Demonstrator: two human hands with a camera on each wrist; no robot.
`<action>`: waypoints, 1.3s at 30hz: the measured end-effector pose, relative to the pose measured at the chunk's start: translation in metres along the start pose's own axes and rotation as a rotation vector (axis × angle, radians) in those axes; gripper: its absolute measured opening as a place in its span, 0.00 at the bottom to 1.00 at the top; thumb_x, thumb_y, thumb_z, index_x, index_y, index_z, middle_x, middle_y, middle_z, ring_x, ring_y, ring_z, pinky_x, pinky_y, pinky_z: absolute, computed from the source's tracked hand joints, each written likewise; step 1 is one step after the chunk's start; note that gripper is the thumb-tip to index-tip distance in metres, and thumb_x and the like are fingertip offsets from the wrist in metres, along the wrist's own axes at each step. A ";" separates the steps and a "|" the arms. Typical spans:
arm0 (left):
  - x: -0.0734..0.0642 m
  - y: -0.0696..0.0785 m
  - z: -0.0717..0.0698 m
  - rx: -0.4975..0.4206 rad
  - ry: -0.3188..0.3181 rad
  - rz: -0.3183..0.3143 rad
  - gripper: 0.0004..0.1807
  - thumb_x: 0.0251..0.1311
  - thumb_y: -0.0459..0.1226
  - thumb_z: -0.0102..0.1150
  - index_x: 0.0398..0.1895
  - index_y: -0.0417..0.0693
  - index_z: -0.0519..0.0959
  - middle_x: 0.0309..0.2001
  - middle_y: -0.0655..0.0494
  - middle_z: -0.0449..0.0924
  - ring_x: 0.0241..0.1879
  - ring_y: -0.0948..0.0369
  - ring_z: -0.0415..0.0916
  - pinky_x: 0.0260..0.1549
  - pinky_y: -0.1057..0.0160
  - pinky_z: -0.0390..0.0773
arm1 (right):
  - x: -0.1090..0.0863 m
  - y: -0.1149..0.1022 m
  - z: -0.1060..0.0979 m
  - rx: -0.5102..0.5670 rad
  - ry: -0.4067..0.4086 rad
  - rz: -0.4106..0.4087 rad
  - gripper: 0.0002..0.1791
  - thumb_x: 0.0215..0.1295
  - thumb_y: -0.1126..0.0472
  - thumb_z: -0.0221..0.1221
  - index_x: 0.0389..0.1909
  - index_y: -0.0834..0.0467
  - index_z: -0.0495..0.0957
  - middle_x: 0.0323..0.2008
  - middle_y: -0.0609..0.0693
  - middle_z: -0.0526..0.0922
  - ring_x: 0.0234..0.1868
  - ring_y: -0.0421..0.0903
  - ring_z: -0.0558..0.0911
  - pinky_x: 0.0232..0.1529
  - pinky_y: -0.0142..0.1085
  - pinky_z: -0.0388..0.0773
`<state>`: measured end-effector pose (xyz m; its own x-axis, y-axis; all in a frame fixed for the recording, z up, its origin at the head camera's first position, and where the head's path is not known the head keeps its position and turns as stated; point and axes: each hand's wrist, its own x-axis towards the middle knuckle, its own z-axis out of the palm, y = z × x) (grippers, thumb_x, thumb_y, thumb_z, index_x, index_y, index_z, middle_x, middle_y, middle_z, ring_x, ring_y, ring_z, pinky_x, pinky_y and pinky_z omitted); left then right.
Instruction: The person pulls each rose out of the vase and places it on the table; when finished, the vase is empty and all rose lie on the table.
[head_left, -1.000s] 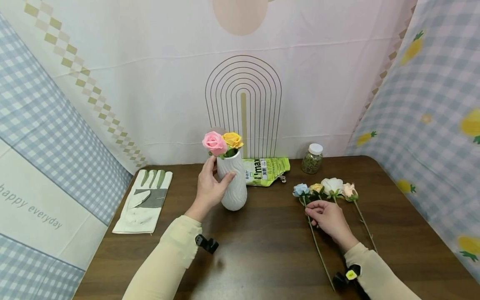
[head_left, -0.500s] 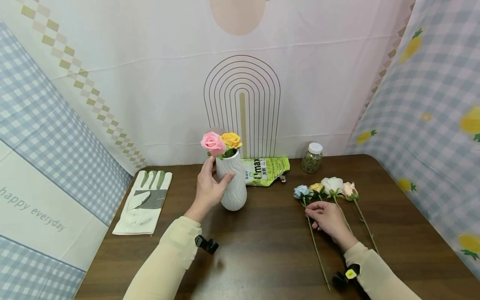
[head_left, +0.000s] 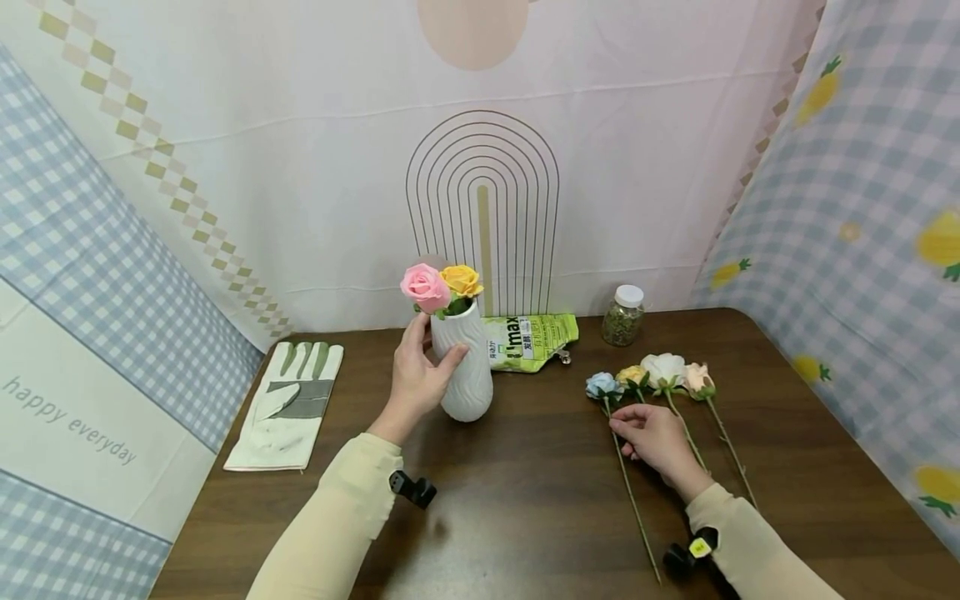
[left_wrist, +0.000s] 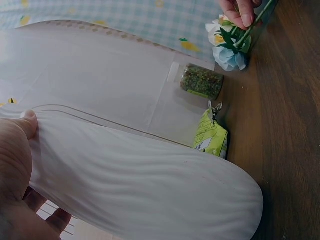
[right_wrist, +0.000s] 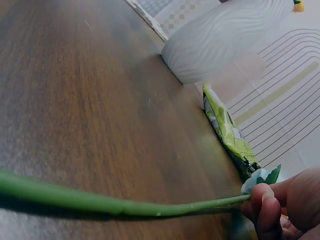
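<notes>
My left hand (head_left: pixel 422 371) grips the upper part of a white ribbed vase (head_left: pixel 467 379), thumb in front and fingers behind. Out of the vase's mouth rise a pink rose (head_left: pixel 426 288) and a yellow rose (head_left: pixel 461 281). On the right, my right hand (head_left: pixel 656 437) pinches the green stem (right_wrist: pixel 150 209) of a light blue rose (head_left: pixel 602 385) between thumb and forefinger, just below the bloom. Beside it lie a small yellow flower (head_left: pixel 632 377), a white flower (head_left: pixel 664 371) and a peach rose (head_left: pixel 699 379) on long stems. The right hand partly covers the middle stems.
Behind the vase lies a green printed bag (head_left: pixel 536 342) with a metal clip. A white-lidded jar (head_left: pixel 623 317) of green bits stands at the back right. A white and green work glove (head_left: pixel 288 408) lies at the left of the brown table (head_left: pixel 517 500).
The blue rose's stem end has shifted slightly to the left along the table. The left hand stays on the vase, and the view has turned a little.
</notes>
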<state>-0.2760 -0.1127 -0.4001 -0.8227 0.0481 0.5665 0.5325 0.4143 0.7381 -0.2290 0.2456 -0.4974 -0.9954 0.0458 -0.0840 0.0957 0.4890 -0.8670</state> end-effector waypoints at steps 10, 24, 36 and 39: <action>0.001 0.000 0.001 -0.007 0.002 0.017 0.35 0.56 0.42 0.68 0.64 0.43 0.65 0.54 0.47 0.71 0.52 0.51 0.73 0.49 0.48 0.76 | -0.007 -0.042 -0.019 -0.181 0.084 -0.221 0.09 0.63 0.59 0.64 0.40 0.60 0.83 0.24 0.53 0.83 0.18 0.43 0.79 0.18 0.35 0.75; 0.001 -0.002 -0.001 0.006 0.010 0.016 0.34 0.56 0.42 0.68 0.64 0.44 0.65 0.53 0.49 0.72 0.52 0.53 0.74 0.50 0.53 0.77 | -0.015 -0.221 0.030 -0.138 0.047 -0.668 0.09 0.57 0.57 0.68 0.37 0.56 0.86 0.29 0.43 0.84 0.28 0.38 0.79 0.30 0.35 0.77; 0.001 -0.003 0.000 0.007 0.016 0.052 0.34 0.56 0.41 0.68 0.65 0.46 0.66 0.56 0.50 0.71 0.54 0.56 0.72 0.51 0.54 0.76 | 0.015 -0.265 0.086 -0.222 0.147 -0.615 0.11 0.56 0.52 0.68 0.38 0.52 0.87 0.29 0.43 0.77 0.31 0.41 0.75 0.29 0.35 0.71; 0.000 -0.003 0.000 0.012 0.014 0.046 0.34 0.57 0.41 0.67 0.65 0.46 0.66 0.58 0.50 0.71 0.56 0.56 0.71 0.51 0.53 0.76 | 0.018 -0.265 0.094 -0.229 0.183 -0.599 0.12 0.55 0.49 0.68 0.37 0.51 0.87 0.28 0.42 0.77 0.30 0.39 0.74 0.27 0.34 0.71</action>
<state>-0.2781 -0.1138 -0.4024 -0.7948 0.0548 0.6044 0.5668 0.4230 0.7070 -0.2725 0.0352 -0.3155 -0.8624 -0.1541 0.4823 -0.4569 0.6474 -0.6101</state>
